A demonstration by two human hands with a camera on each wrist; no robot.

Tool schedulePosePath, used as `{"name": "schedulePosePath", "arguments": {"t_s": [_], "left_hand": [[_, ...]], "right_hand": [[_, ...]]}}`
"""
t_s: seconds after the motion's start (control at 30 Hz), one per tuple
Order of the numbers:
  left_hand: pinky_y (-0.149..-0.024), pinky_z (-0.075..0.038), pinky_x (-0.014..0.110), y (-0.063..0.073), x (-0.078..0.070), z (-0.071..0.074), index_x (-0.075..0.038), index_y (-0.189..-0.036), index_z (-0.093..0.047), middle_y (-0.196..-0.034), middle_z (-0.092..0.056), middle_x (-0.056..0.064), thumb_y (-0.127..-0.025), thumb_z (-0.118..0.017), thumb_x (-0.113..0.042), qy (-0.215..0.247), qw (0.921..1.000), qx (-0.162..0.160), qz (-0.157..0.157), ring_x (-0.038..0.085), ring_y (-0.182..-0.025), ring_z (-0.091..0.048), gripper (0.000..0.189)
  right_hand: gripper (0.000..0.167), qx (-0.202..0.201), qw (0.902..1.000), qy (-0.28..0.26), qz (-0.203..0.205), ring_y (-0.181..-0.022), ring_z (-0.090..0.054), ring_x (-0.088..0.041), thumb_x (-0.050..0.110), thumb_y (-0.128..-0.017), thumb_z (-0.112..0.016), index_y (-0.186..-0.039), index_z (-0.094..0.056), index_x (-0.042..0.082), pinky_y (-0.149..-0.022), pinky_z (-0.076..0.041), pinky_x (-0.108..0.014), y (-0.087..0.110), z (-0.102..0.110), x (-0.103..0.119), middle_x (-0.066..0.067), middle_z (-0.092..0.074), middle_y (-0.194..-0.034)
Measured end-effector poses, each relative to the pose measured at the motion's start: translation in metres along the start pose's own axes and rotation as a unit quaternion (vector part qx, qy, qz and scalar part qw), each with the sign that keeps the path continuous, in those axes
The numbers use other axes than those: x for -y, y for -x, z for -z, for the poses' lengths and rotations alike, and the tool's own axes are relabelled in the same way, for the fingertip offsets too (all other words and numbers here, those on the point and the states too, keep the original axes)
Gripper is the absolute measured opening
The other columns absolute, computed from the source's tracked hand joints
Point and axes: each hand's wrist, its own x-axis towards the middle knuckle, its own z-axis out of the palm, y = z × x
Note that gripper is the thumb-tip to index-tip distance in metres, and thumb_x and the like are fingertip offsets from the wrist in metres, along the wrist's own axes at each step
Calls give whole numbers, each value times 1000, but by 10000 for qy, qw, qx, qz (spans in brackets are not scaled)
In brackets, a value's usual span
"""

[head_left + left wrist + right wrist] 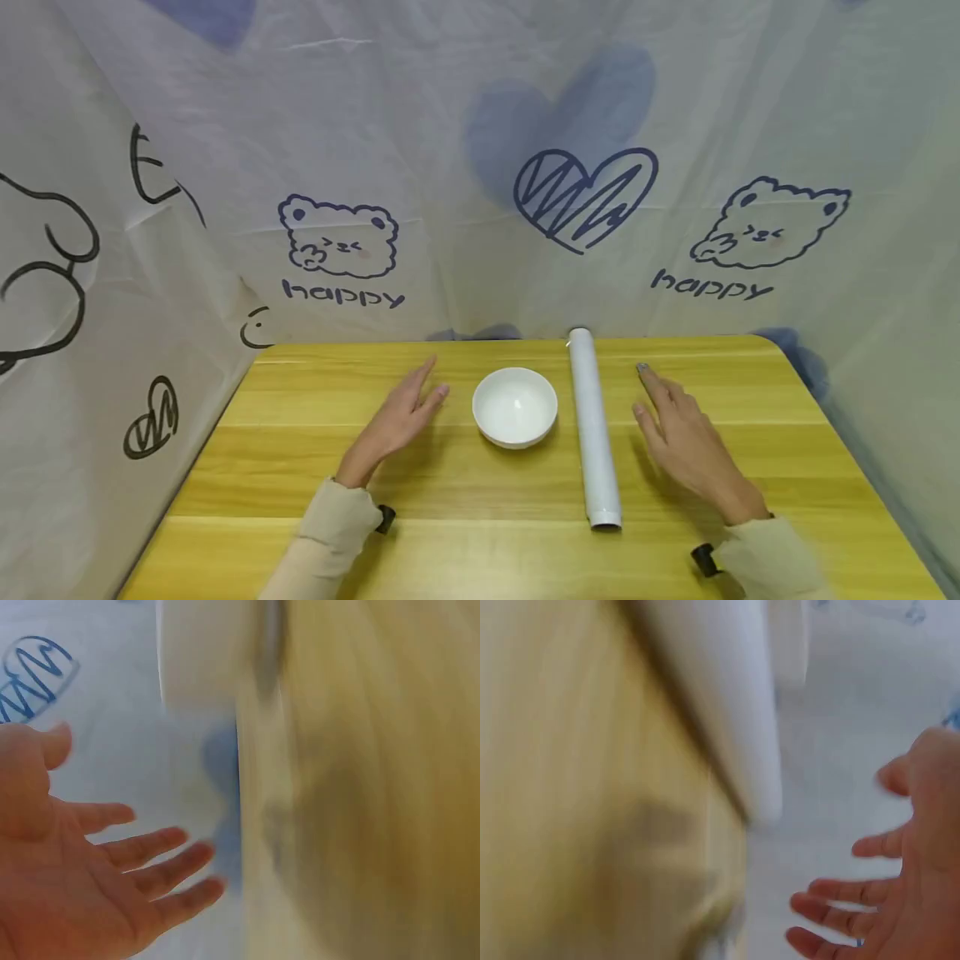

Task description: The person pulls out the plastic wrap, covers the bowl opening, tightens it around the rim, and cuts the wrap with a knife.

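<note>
A white bowl [515, 408] stands upright on the wooden table, its inside facing up. Just right of it lies a long, pale roll of plastic wrap [592, 425], running from the back edge toward the front. To the bowl's left, my left hand [393, 421] hovers with fingers spread and holds nothing; the left wrist view shows its bare palm. On the far side of the roll my right hand [686, 437] is likewise spread, its palm bare in the right wrist view. A small grey object [642, 367] shows by its fingertips, partly hidden.
The wooden table [480, 550] meets a hanging white cloth [450, 167] at its back edge. More cloth [112, 500] hangs along the left side, and the same on the right. Drawn bears and hearts cover it. Dark wrist bands [385, 519] sit at both sleeves.
</note>
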Motion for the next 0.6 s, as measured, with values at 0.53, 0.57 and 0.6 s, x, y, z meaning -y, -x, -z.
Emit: {"name": "schedulePosePath", "arguments": {"t_s": [0.53, 0.57, 0.6], "left_hand": [[-85, -61, 49, -6, -20, -66, -5, -157, -37, -139, -49, 31, -108, -52, -11, 3427, 9353, 273, 838, 43, -121, -56, 51], [-85, -61, 49, -6, -20, -65, -5, -156, -38, -138, -49, 31, -108, -52, -11, 3472, 9336, 278, 845, 44, -121, -56, 51], [-84, -61, 49, -5, -21, -64, -5, -156, -39, -138, -49, 31, -108, -53, -10, 3512, 9321, 281, 843, 44, -121, -56, 50]], "right_hand": [[114, 464, 9884, -362, -1400, -104, -51, -37, 48, -80, -86, -158, -23, -8, -70, -53, -44, 50, -58, 84, -28, -46, -126], [116, 452, 9890, -281, -1381, -103, -51, -38, 43, -79, -89, -158, -22, -9, -68, -52, -42, 52, -60, 85, -28, -46, -126], [115, 436, 9895, -186, -1364, -102, -51, -38, 37, -78, -90, -157, -21, -10, -65, -52, -42, 54, -60, 86, -30, -45, -125]]}}
